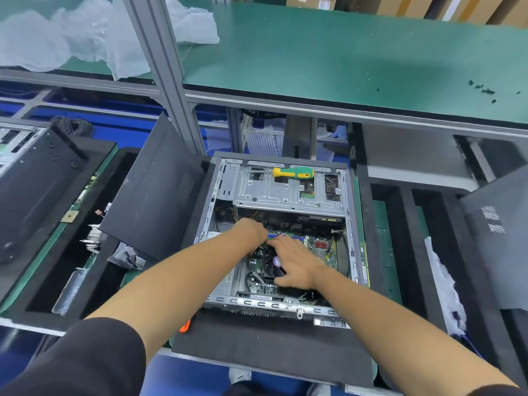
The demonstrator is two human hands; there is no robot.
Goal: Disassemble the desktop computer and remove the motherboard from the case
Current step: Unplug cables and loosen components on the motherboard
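The open desktop case (354,252) lies flat on a black foam pad, with its green motherboard (321,248) inside. My left hand (253,231) reaches down into the case by the memory slots; its fingers are hidden behind the hand, so its grip is unclear. My right hand (294,261) lies over the CPU cooler fan (275,267) with its fingers stretched toward the memory slots. A yellow and green screwdriver (293,172) rests on the metal drive cage (288,190) at the far end of the case.
The removed black side panel (154,190) leans at the case's left. Another dark computer case (34,178) lies further left, and a mesh panel (494,252) stands at the right. A green shelf (343,58) with plastic wrap (85,32) runs overhead. Several black screws (483,90) lie on it.
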